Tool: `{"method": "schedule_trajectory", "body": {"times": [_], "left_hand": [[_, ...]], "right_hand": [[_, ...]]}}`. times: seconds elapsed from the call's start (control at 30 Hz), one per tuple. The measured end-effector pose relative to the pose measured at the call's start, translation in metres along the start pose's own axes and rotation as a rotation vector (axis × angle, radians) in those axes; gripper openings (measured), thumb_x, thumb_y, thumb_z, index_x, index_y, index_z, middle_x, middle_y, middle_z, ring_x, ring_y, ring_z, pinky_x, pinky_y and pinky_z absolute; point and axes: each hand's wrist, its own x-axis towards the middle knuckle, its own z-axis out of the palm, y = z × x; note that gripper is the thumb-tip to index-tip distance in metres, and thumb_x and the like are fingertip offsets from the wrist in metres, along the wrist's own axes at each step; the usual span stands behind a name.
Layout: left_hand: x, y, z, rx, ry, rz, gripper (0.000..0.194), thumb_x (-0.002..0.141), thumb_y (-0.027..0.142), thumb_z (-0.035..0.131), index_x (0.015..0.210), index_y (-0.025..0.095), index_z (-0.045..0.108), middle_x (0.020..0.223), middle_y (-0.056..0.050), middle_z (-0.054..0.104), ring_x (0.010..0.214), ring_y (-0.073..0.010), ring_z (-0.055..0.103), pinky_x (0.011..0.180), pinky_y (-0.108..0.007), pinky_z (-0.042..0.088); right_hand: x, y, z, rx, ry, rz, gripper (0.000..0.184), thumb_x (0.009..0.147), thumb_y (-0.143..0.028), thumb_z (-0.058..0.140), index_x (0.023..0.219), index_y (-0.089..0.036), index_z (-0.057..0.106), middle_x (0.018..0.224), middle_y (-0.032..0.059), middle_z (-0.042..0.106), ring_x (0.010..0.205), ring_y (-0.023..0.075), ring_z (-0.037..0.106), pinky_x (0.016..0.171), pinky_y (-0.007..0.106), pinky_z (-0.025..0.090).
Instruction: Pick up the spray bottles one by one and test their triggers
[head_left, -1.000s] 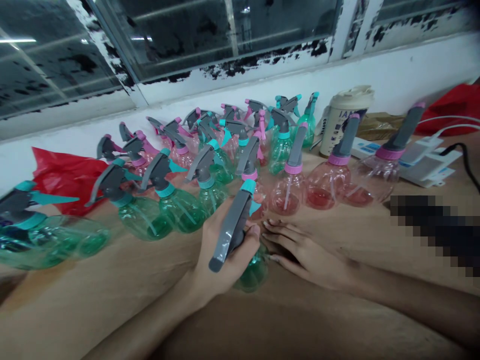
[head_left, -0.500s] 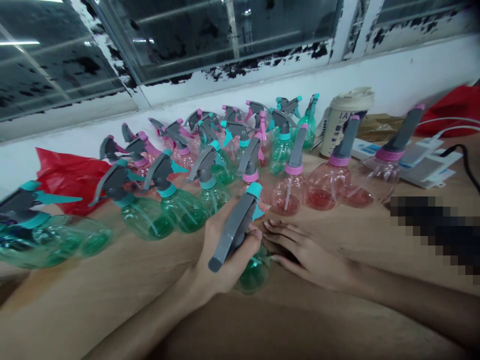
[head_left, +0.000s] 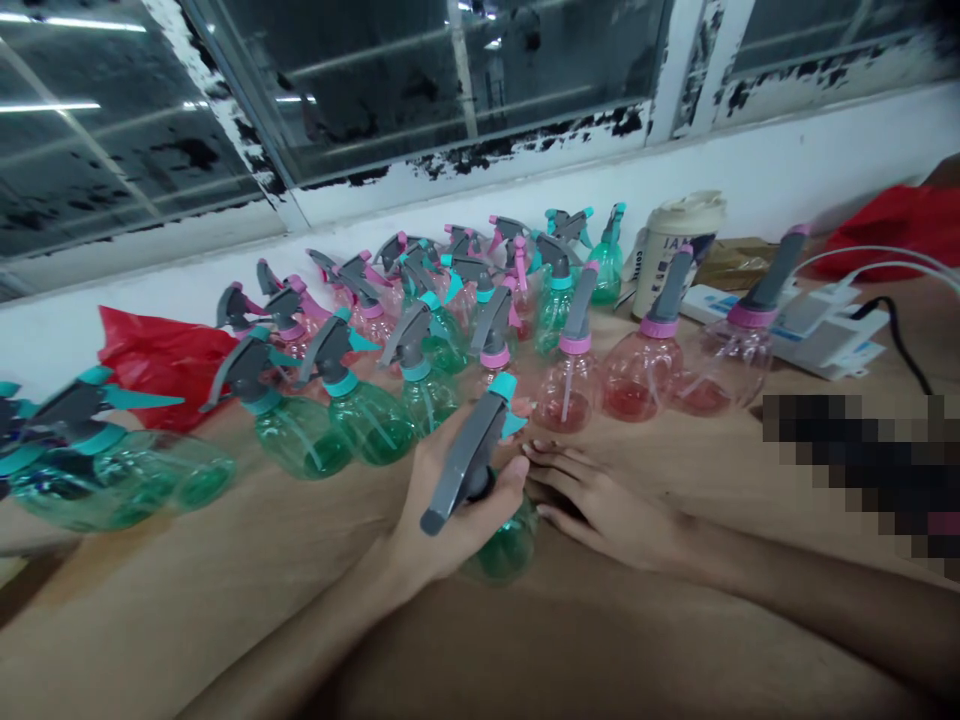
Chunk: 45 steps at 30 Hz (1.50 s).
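My left hand (head_left: 442, 500) is wrapped round the grey spray head (head_left: 466, 462) of a green spray bottle (head_left: 506, 545) standing on the wooden table (head_left: 225, 580). The teal nozzle cap points away from me. My right hand (head_left: 600, 505) rests beside the bottle's body, fingers stretched toward it and touching its side. Just behind stand rows of several green and pink spray bottles, the nearest a pink one (head_left: 566, 390).
Green bottles (head_left: 90, 470) lie at the far left before a red plastic bag (head_left: 157, 360). A lidded cup (head_left: 671, 250), a white box with cables (head_left: 817, 330) and red cloth (head_left: 892, 225) are at the right. A wall and window run along the back.
The view has shifted slightly. My left hand has stayed clasped on the spray head with the bottle barely moved; my right hand stays beside it.
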Motion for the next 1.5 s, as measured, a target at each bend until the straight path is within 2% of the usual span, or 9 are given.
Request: {"method": "schedule_trajectory", "body": {"times": [0.1, 0.3, 0.43, 0.57, 0.7, 0.9, 1.13, 1.33, 1.5], "left_hand": [[-0.001, -0.003, 0.001, 0.041, -0.012, 0.014, 0.026, 0.074, 0.032, 0.058, 0.099, 0.027, 0.053, 0.064, 0.004, 0.054, 0.043, -0.0129, 0.045, 0.043, -0.027, 0.042], [-0.006, -0.007, 0.0, 0.023, 0.084, -0.041, 0.049, 0.064, 0.04, 0.071, 0.105, 0.027, 0.049, 0.061, 0.006, 0.05, 0.049, -0.0137, 0.046, 0.046, -0.026, 0.042], [-0.013, -0.012, -0.003, 0.016, 0.075, -0.062, 0.055, 0.064, 0.041, 0.07, 0.113, 0.024, 0.049, 0.087, -0.002, 0.062, 0.071, -0.0189, 0.058, 0.064, -0.032, 0.05], [-0.023, -0.018, -0.006, -0.049, 0.031, -0.081, 0.046, 0.074, 0.036, 0.064, 0.116, 0.023, 0.051, 0.097, -0.004, 0.065, 0.086, -0.021, 0.062, 0.078, -0.035, 0.05], [-0.041, -0.011, -0.016, 0.056, 0.022, -0.087, 0.025, 0.077, 0.031, 0.064, 0.101, 0.024, 0.061, 0.092, -0.002, 0.067, 0.087, -0.0206, 0.063, 0.079, -0.034, 0.05], [-0.072, -0.004, -0.058, 0.139, 0.024, -0.151, 0.023, 0.076, 0.034, 0.067, 0.098, 0.027, 0.065, 0.1, -0.001, 0.069, 0.091, -0.0216, 0.064, 0.077, -0.033, 0.052], [-0.095, -0.033, -0.13, 0.115, 0.262, -0.398, 0.034, 0.066, 0.043, 0.072, 0.097, 0.028, 0.068, 0.101, -0.001, 0.072, 0.099, -0.0302, 0.063, 0.084, -0.042, 0.051], [-0.097, -0.074, -0.187, 0.092, 0.433, -0.437, 0.035, 0.062, 0.042, 0.076, 0.092, 0.025, 0.069, 0.102, -0.004, 0.071, 0.105, -0.0331, 0.06, 0.095, -0.05, 0.042], [-0.085, -0.113, -0.217, 0.084, 0.479, -0.397, 0.039, 0.064, 0.041, 0.075, 0.097, 0.021, 0.067, 0.098, -0.007, 0.071, 0.099, -0.0322, 0.063, 0.09, -0.049, 0.046]], "right_hand": [[0.001, -0.003, -0.002, -0.021, 0.029, 0.001, 0.039, 0.09, -0.031, 0.045, 0.125, -0.014, 0.05, 0.129, 0.0129, 0.053, 0.123, 0.0253, 0.045, 0.103, 0.046, 0.037], [0.002, -0.002, -0.002, -0.011, 0.049, -0.009, 0.039, 0.09, -0.031, 0.044, 0.124, -0.012, 0.051, 0.128, 0.0129, 0.054, 0.123, 0.0253, 0.044, 0.103, 0.044, 0.037], [0.003, -0.001, -0.002, -0.019, 0.032, -0.011, 0.041, 0.09, -0.032, 0.044, 0.124, -0.011, 0.052, 0.129, 0.013, 0.053, 0.124, 0.0248, 0.043, 0.104, 0.042, 0.036], [0.004, -0.004, -0.006, -0.039, 0.033, -0.01, 0.039, 0.09, -0.032, 0.045, 0.123, -0.012, 0.053, 0.128, 0.0132, 0.055, 0.123, 0.0239, 0.045, 0.103, 0.041, 0.037], [0.003, -0.007, -0.005, -0.105, 0.02, -0.018, 0.038, 0.09, -0.03, 0.045, 0.122, -0.011, 0.054, 0.127, 0.0144, 0.055, 0.121, 0.0254, 0.047, 0.102, 0.044, 0.037], [0.007, -0.005, -0.018, -0.098, -0.068, -0.073, 0.044, 0.089, -0.041, 0.044, 0.125, -0.017, 0.052, 0.13, 0.0128, 0.053, 0.121, 0.0272, 0.047, 0.1, 0.047, 0.039], [0.053, -0.043, -0.056, -0.024, -0.214, 0.0, 0.05, 0.084, -0.058, 0.045, 0.123, -0.028, 0.054, 0.118, 0.0051, 0.063, 0.101, 0.028, 0.061, 0.082, 0.043, 0.05], [0.116, -0.11, -0.031, 0.081, -0.056, -0.045, 0.029, 0.085, -0.047, 0.049, 0.1, -0.029, 0.066, 0.084, 0.0, 0.072, 0.072, 0.0202, 0.066, 0.062, 0.033, 0.051], [0.164, -0.147, 0.003, 0.102, 0.091, -0.012, 0.031, 0.085, -0.042, 0.05, 0.108, -0.023, 0.061, 0.097, 0.0028, 0.07, 0.069, 0.0201, 0.065, 0.065, 0.036, 0.05]]}}
